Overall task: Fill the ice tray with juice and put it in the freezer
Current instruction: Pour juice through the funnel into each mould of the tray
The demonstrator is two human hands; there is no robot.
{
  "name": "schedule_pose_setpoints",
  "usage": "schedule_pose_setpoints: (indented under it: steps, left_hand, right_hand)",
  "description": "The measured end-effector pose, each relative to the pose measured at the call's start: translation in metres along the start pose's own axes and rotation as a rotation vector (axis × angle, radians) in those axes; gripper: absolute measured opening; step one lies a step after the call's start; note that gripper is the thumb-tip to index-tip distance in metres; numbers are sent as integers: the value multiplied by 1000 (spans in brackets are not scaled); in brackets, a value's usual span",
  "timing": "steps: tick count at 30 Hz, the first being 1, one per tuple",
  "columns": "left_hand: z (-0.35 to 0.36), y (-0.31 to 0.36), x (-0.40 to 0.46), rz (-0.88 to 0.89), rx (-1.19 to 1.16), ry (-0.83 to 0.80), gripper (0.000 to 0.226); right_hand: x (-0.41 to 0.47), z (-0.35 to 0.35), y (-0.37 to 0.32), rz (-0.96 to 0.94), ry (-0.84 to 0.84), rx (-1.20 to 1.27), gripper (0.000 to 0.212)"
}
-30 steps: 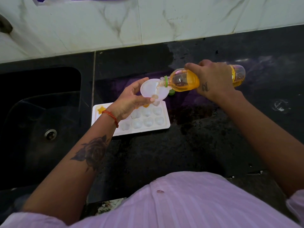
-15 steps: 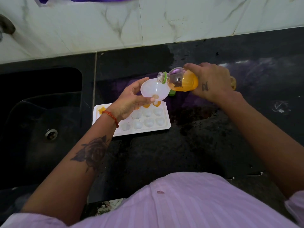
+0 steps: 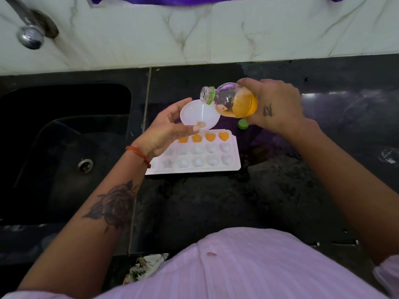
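A white ice tray [image 3: 235,167] with heart-shaped cells lies on the black counter. Several cells in its far row hold orange juice; the nearer rows look white. My left hand [image 3: 166,130] holds a small white funnel [image 3: 197,114] above the tray's far left part, thumb on its near rim. My right hand [image 3: 274,106] grips a clear juice bottle [image 3: 233,101], tipped back so its open neck points up-left over the funnel. Orange juice sits toward the bottle's base. No stream is visible.
The green bottle cap [image 3: 243,124] lies on the counter just behind the tray. A black sink [image 3: 64,134] with a drain sits left, a steel tap [image 3: 30,33] above it. The white marble wall [image 3: 216,35] runs along the back. The counter [image 3: 280,201] stretches right.
The bottle has tipped back from pouring into the funnel, its neck now raised. More far-row cells show orange juice. My left hand still holds the funnel over the tray.
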State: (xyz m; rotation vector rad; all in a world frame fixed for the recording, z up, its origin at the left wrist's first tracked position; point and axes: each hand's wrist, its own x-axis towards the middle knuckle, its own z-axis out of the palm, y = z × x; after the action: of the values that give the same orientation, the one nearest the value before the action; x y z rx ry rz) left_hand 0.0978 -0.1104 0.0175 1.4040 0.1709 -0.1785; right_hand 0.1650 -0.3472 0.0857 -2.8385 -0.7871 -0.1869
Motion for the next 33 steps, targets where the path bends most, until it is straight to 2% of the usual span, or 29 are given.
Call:
schedule_pose_setpoints:
  steps: [4, 10, 15, 33]
  left_hand:
    - [-27, 6, -24, 14, 22, 46, 87]
    - [-64, 6, -57, 32, 13, 153, 81]
    - [-84, -3, -72, 18, -28, 163, 84]
    - [-86, -15, -73, -33, -32, 176, 74]
  right_hand:
    - [7, 7, -27, -64, 7, 8, 73]
    - [16, 18, -66, -148, -8, 41, 69]
    - [19, 27, -90, -195, -59, 26, 67]
    - [21, 33, -97, -247, -44, -246, 58]
